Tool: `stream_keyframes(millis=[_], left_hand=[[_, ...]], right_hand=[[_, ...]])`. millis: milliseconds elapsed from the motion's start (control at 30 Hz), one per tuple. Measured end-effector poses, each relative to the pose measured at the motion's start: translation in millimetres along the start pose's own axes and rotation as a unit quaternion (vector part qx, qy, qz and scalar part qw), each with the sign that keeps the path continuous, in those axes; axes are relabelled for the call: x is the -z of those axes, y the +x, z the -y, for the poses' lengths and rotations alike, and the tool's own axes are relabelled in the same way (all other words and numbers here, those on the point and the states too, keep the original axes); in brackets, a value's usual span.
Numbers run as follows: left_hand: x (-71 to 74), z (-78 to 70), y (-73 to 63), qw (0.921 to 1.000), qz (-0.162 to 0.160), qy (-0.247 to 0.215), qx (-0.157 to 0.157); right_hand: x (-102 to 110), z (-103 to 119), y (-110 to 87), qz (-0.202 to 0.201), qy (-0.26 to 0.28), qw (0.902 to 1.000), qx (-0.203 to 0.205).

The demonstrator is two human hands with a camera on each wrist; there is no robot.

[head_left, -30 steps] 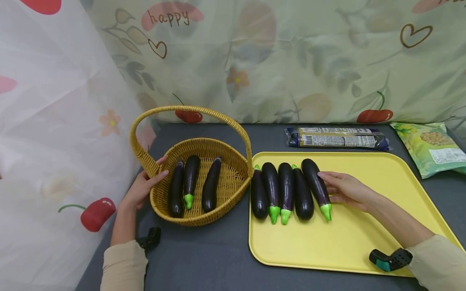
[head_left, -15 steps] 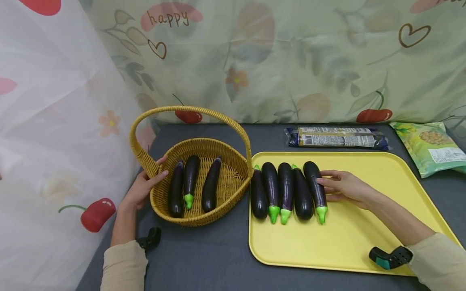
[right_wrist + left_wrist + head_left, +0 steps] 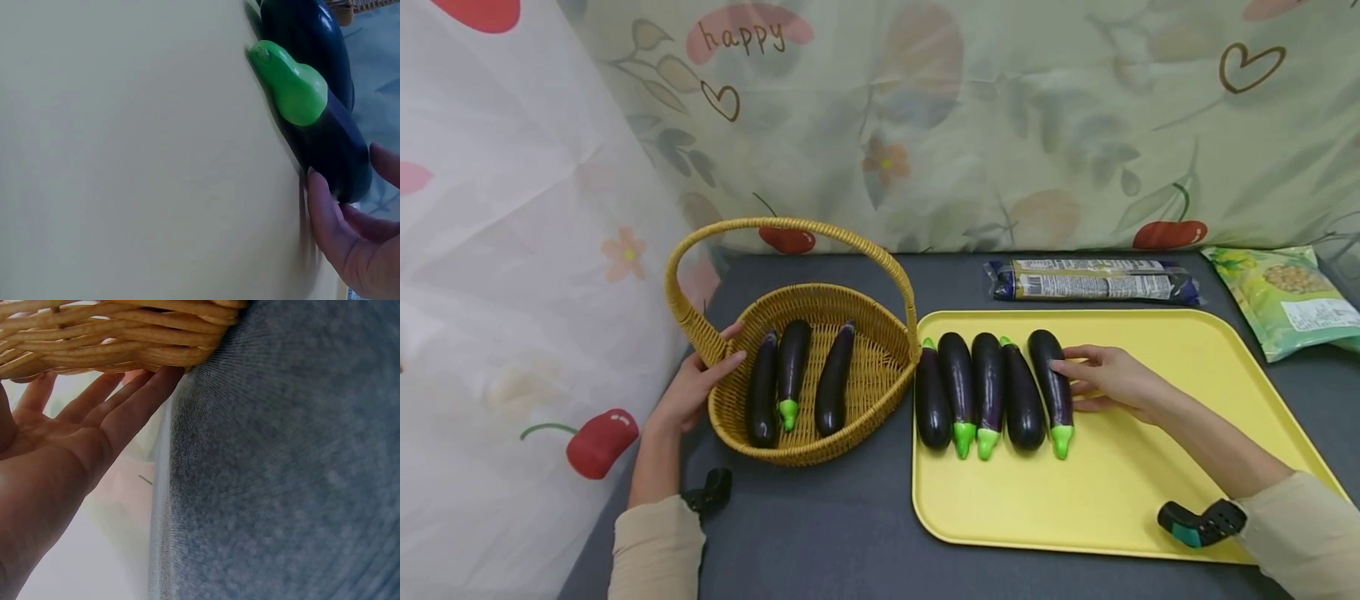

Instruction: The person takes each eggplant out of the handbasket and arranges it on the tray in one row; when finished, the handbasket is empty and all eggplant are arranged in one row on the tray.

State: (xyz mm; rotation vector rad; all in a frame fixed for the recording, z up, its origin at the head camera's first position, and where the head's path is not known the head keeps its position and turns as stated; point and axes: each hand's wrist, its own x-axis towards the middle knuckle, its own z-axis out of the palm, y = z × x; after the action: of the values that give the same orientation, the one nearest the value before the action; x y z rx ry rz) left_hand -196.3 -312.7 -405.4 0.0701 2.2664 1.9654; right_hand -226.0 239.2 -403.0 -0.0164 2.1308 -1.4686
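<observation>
Since the right hand (image 3: 1116, 379) has the end eggplant (image 3: 1054, 400) pinched between thumb and fingers, start there: it's lying on the yellow tray (image 3: 1135, 500), green cap toward the person, rightmost in a row beside four other eggplants (image 3: 988, 392). Just left is the wicker basket (image 3: 820, 457) with three more eggplants (image 3: 831, 392) inside — left hand (image 3: 691, 390) gripping its rim near the handle. Behind the tray: a plastic-wrapped packet (image 3: 1093, 282), plus a green bag (image 3: 1285, 300) off right.
</observation>
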Motion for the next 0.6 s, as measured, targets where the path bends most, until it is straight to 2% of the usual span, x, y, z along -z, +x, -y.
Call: stream_keyframes(millis=[600], left_hand=[[0.6,0.7,0.5,0.9999,-0.004,0.007,0.006]], right_hand=[[-1.6,0.9,4.1,-0.01,-0.024,0.9996,0.013]])
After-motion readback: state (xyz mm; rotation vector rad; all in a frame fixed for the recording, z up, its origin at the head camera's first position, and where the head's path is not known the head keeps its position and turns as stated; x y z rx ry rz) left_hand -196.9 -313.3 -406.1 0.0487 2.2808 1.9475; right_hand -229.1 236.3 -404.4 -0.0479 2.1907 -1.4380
